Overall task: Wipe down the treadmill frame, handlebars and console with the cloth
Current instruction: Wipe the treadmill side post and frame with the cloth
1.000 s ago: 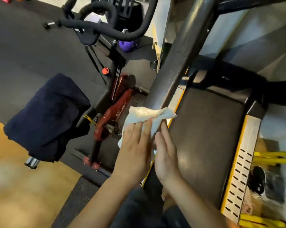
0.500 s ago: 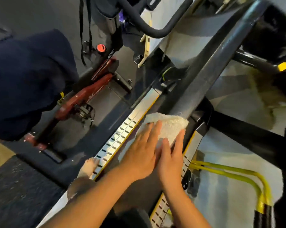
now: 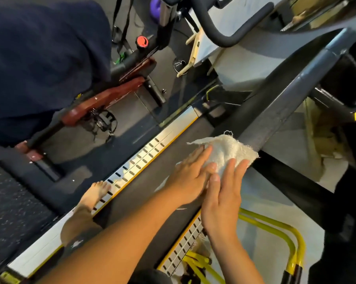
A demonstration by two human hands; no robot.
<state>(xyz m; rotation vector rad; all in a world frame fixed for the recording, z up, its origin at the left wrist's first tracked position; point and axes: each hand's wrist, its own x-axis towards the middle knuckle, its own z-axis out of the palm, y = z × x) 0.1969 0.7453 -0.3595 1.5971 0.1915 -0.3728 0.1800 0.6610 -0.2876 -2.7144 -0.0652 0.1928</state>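
1. Since a second ago, both hands and the cloth (image 3: 227, 153) have moved from the left upright to the base of the right upright (image 3: 283, 111).
2. Left hand (image 3: 190, 177) lies flat, fingers extended, pressing the cloth.
3. Right hand (image 3: 222, 193) is open too, fingertips on the cloth's near edge.
4. Cloth sits against the upright, above the belt (image 3: 152, 193).
5. A bare foot (image 3: 91, 199) rests on the left side rail (image 3: 136, 167).
6. An exercise bike (image 3: 103, 99) stands far left.
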